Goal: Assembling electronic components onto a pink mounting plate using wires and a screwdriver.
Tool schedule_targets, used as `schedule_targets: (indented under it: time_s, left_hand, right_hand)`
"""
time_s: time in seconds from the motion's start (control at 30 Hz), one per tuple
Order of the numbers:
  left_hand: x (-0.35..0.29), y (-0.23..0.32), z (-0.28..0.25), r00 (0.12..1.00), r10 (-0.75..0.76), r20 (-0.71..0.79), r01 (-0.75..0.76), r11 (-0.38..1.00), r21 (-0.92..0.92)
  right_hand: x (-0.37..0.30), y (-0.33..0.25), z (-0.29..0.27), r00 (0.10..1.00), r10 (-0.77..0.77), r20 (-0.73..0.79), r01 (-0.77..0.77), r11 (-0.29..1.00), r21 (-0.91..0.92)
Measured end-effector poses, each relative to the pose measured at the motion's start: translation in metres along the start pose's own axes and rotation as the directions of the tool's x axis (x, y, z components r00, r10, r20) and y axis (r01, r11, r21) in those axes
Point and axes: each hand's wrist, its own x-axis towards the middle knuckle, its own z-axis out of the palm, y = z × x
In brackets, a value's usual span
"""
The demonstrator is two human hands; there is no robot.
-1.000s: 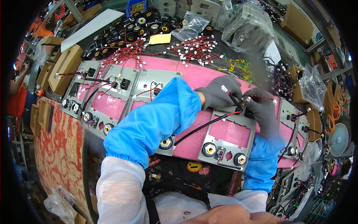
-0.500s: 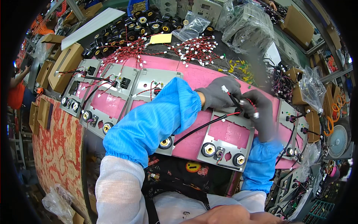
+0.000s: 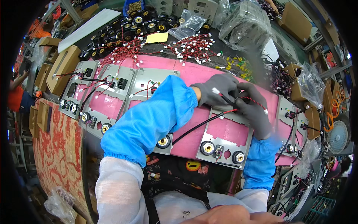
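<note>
Both my hands wear grey gloves and meet over the far end of a grey metal panel with two black-rimmed brass fittings. My left hand is closed, its fingertips hidden against the right hand; what it grips cannot be made out. My right hand pinches a black cable that ends in a white connector. A thin red-and-black twisted wire lies across the right fingers. Toward the left, a thicker black cable with a red lead runs from the panel.
Similar panels stand left and right on the pink mat. Beyond lie twisted wires with white plugs, yellow-green parts, black round fittings and plastic-wrapped panels. A cardboard box sits at left.
My hands stay together over the panel, with the fingers slightly shifted. The white connector hangs a little lower and farther left. The right fingers have curled closer to the left hand.
</note>
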Motion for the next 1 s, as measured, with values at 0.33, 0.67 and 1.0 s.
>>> schedule_targets:
  time_s: [0.33, 0.67, 1.0]
  left_hand:
    - [0.000, -0.011, 0.003, 0.999, 0.032, -0.040, -0.035, 0.997, -0.063]
    - [-0.003, -0.013, 0.008, 0.998, 0.027, -0.050, -0.034, 0.987, -0.159]
    - [-0.001, -0.009, 0.011, 0.994, 0.041, -0.104, -0.055, 0.989, -0.134]
  right_hand:
    - [0.004, 0.021, -0.010, 0.997, -0.076, -0.010, 0.076, 0.983, 0.165]
    - [0.000, 0.005, -0.013, 0.915, -0.398, -0.066, 0.365, 0.887, -0.284]
    - [-0.003, 0.014, -0.042, 0.931, -0.270, 0.245, 0.297, 0.952, -0.079]
